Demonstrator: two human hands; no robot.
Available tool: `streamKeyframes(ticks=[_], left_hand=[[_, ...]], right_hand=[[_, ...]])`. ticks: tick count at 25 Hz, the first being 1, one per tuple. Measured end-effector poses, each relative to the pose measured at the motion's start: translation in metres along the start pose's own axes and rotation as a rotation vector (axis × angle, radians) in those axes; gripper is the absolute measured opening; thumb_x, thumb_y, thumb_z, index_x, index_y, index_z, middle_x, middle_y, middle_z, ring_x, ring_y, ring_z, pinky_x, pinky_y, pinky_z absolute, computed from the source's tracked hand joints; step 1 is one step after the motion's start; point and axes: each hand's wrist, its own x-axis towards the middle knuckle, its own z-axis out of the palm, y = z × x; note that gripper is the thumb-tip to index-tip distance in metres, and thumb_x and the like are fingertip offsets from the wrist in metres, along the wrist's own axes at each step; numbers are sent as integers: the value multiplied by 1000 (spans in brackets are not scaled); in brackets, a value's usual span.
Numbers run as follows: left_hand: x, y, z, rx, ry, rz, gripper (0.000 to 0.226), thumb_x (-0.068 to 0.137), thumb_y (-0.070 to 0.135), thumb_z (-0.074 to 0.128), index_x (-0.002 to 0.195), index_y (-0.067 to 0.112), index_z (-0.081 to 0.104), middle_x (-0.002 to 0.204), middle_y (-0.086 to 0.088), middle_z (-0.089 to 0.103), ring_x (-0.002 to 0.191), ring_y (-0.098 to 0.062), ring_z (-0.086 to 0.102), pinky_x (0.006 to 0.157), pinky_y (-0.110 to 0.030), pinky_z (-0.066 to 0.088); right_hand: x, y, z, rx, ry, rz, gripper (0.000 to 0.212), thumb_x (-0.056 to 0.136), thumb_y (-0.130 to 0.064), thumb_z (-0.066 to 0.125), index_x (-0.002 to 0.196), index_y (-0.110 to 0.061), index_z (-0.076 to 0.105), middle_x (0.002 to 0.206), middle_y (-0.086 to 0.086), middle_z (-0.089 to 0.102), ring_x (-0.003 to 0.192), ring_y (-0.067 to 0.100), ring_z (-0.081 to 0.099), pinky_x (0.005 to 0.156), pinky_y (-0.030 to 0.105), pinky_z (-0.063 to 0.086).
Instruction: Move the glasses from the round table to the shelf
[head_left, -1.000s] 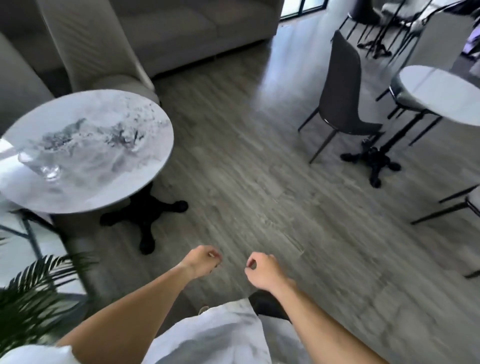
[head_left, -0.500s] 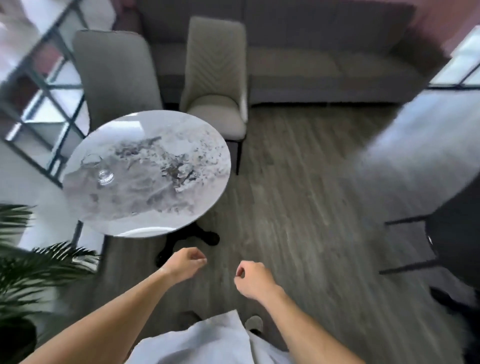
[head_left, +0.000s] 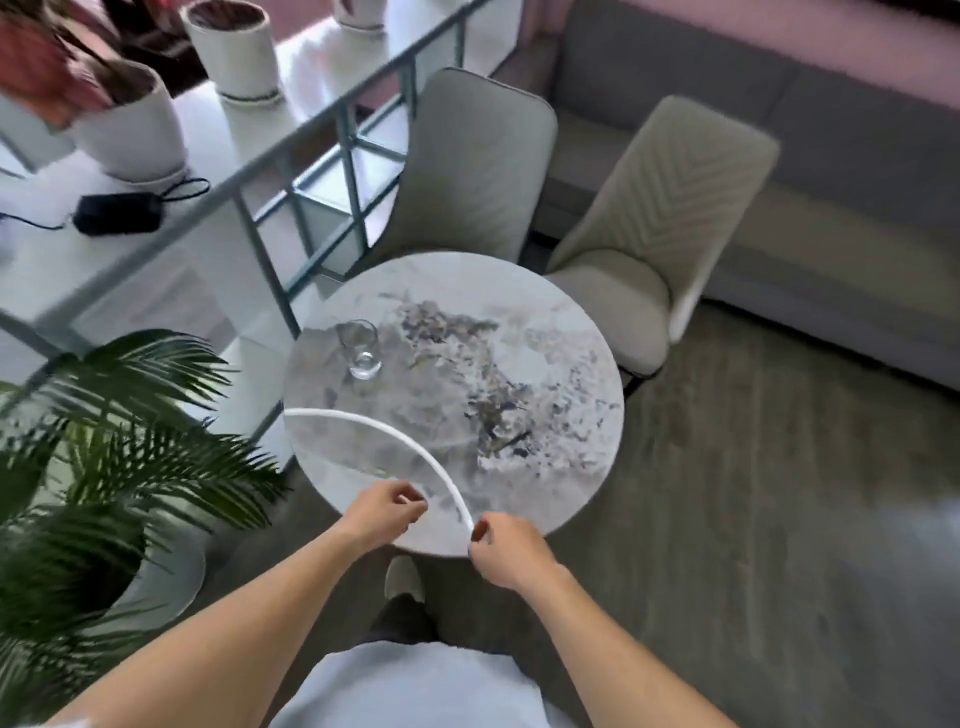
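A single clear drinking glass (head_left: 360, 347) stands upright on the left part of the round marble table (head_left: 550, 358). The white shelf (head_left: 67, 260) with a grey metal frame runs behind and to the left of the table. My left hand (head_left: 383, 508) hovers over the table's near edge, fingers loosely curled, holding nothing. My right hand (head_left: 501, 548) hangs just off the same edge, also loosely curled and empty. Both hands are well short of the glass.
Two beige chairs (head_left: 670, 208) stand at the table's far side, with a grey sofa (head_left: 841, 171) behind. A palm plant (head_left: 119, 457) crowds the left. White pots (head_left: 135, 130) and a black power adapter (head_left: 115, 213) sit on the shelf top.
I have turned left and stepped up to the round table. It now lies directly in front, and both hands have come over its near edge. The shelf top has come into view.
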Motion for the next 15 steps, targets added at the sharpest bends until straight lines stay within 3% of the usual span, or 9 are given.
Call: streamKeyframes(ticks=[2, 6, 9, 11, 13, 15], left_hand=[[24, -1, -22, -32, 3, -38, 13, 88, 28, 65, 78, 21, 65, 75, 1, 69, 62, -12, 61, 54, -20, 49], [69, -8, -63, -212, 54, -110, 13, 86, 22, 69, 95, 14, 64, 83, -12, 70, 67, -25, 65, 77, -46, 59], [93, -6, -92, -347, 148, -131, 50, 83, 23, 71, 126, 23, 47, 87, -19, 69, 76, -30, 66, 85, -51, 56], [110, -2, -108, -406, 167, -135, 69, 81, 24, 71, 139, 30, 34, 98, -21, 69, 91, -36, 68, 91, -53, 53], [124, 2, -119, -442, 170, -145, 81, 79, 27, 71, 146, 34, 25, 108, -19, 69, 103, -37, 66, 95, -51, 52], [134, 9, -126, -458, 150, -142, 84, 74, 31, 72, 145, 37, 27, 105, -14, 71, 105, -35, 66, 93, -47, 53]], right_hand=[[29, -28, -13, -37, 6, -22, 19, 84, -30, 51, 95, -21, 65, 105, 11, 69, 97, 33, 65, 80, 35, 53], [87, -89, -39, -58, 25, -97, 20, 81, -27, 53, 96, -22, 66, 99, 12, 73, 90, 32, 70, 77, 37, 59], [123, -134, -59, -119, 98, -185, 34, 84, -28, 58, 117, -21, 59, 110, 14, 69, 101, 33, 65, 84, 36, 52], [143, -157, -71, -139, 143, -239, 47, 85, -29, 58, 130, -23, 47, 119, 12, 63, 108, 33, 61, 89, 40, 51], [162, -176, -79, -180, 145, -276, 58, 85, -27, 56, 139, -29, 37, 127, 11, 57, 114, 33, 58, 92, 43, 50], [179, -192, -83, -205, 121, -301, 61, 86, -26, 56, 142, -32, 35, 130, 11, 55, 118, 33, 55, 94, 43, 49]])
